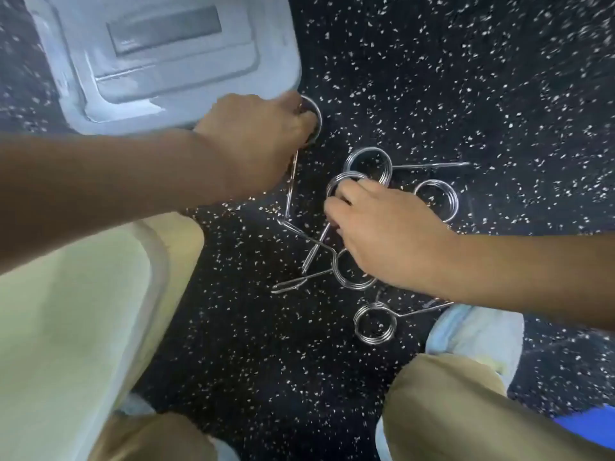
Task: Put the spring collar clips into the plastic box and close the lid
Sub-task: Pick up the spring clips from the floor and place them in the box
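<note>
Several chrome spring collar clips lie on the black speckled floor. My left hand (259, 141) is closed around one clip (314, 109) beside the corner of a white plastic lid (159, 61) at the top left; the clip's wire handle hangs below the hand. My right hand (382, 234) grips a second clip (339, 181) by its coil in the middle of the pile. Other clips lie at the back (369, 163), right (437, 197), under my right hand (352, 281) and nearer me (374, 322). A pale plastic box (66, 311) stands at the lower left.
My knees in tan trousers (466, 410) and light blue shoe covers (479, 334) frame the bottom of the view. The speckled rubber floor (466, 78) stretches to the right and back. A blue object shows at the right edge (595, 424).
</note>
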### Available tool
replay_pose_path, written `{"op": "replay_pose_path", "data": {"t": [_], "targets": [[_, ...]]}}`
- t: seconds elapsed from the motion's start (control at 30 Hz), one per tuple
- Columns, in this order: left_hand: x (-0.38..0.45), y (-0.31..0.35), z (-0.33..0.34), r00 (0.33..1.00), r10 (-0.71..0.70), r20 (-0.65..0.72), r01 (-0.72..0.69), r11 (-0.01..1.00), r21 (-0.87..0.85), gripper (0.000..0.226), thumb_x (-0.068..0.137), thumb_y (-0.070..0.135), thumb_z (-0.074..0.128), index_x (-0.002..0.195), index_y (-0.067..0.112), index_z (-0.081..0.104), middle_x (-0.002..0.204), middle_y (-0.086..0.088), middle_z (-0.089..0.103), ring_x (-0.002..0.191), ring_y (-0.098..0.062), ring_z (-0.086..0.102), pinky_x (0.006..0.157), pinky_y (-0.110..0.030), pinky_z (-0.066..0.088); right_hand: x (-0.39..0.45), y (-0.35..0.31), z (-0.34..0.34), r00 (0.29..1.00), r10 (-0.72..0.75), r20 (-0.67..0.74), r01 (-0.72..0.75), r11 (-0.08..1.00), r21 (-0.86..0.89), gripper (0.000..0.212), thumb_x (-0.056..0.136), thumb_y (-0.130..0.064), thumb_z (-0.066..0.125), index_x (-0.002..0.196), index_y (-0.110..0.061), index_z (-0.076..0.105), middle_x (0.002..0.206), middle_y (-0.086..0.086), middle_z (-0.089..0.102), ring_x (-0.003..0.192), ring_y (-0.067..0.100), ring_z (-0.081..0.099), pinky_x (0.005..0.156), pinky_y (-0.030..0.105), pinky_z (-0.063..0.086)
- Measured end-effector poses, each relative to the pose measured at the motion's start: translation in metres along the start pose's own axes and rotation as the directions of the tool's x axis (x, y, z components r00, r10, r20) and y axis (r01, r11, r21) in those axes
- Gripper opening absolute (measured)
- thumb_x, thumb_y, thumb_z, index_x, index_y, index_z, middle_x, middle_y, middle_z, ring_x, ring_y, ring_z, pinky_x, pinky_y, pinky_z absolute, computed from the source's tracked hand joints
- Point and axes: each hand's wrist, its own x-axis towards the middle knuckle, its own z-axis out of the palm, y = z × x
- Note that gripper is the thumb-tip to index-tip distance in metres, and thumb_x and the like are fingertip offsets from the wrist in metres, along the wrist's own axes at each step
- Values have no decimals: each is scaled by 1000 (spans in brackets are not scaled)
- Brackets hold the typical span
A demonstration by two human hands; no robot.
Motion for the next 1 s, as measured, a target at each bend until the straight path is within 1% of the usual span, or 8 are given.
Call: {"op": "replay_pose_path", "data": {"t": [0.1, 0.17, 0.27, 0.4, 0.53, 0.77, 0.93, 1.0], "targets": [[7, -10, -11, 998, 35, 60, -40, 995, 91, 26, 93, 12, 51, 119, 14, 54, 120, -9, 53, 68, -29, 45, 45, -28, 19, 8, -1, -5, 996, -29, 86, 37, 995, -89, 61, 73, -2, 72, 128, -11, 48, 115, 8, 56, 98, 26, 57, 61, 36, 53], [9, -10, -12, 990, 128, 66, -137, 976, 171, 22, 93, 11, 51, 115, 13, 57, 112, -8, 56, 67, -31, 53, 46, -29, 26, 11, -1, -8, 993, -54, 101, 63, 994, -84, 71, 72, 2, 70, 134, -11, 40, 116, 7, 54, 99, 25, 57, 62, 36, 51], [12, -13, -8, 967, 242, 73, -253, 929, 271, 21, 94, 12, 50, 114, 11, 58, 108, -8, 58, 76, -33, 66, 49, -34, 33, 15, 2, -11, 995, -90, 50, 95, 989, -115, 68, 68, 8, 67, 129, -10, 43, 106, 7, 56, 91, 27, 58, 62, 36, 44], [12, -17, -14, 975, 218, 39, -219, 922, 321, 17, 92, 15, 51, 107, 10, 58, 104, -7, 56, 73, -34, 66, 46, -32, 29, 15, 2, -2, 989, -143, 43, 148, 967, -206, 65, 66, 6, 67, 126, -9, 47, 106, 10, 56, 93, 29, 57, 64, 35, 34], [4, -19, -30, 988, 152, 39, -155, 915, 373, 16, 93, 18, 49, 105, 10, 57, 103, -7, 57, 75, -35, 66, 47, -32, 27, 12, 8, 4, 983, -181, 25, 181, 946, -270, 64, 70, 0, 66, 130, -11, 48, 111, 12, 56, 93, 29, 56, 65, 36, 35], [-59, -21, -80, 996, 82, -28, -68, 943, 326, 19, 88, 25, 52, 101, 13, 60, 101, -4, 58, 70, -33, 58, 51, -34, 37, 14, 8, -19, 967, -245, -63, 198, 889, -412, 57, 64, 0, 73, 119, -6, 58, 105, 21, 61, 79, 33, 57, 56, 38, 30], [-122, -23, -116, 995, 43, -90, -16, 960, 281, 14, 85, 27, 56, 92, 15, 60, 91, -2, 57, 61, -29, 51, 47, -27, 22, 7, 4, -33, 971, -190, -143, 120, 912, -393, 47, 73, 0, 66, 116, -13, 52, 97, 13, 49, 73, 25, 40, 55, 37, 32], [-149, -24, -121, 987, 56, -154, -16, 968, 251, 11, 83, 28, 57, 84, 18, 58, 84, 0, 53, 56, -30, 52, 45, -26, 22, 0, -2, -38, 979, -156, -132, 94, 919, -383, 46, 75, 2, 59, 119, -12, 52, 106, 12, 51, 82, 27, 47, 62, 38, 40]]}}
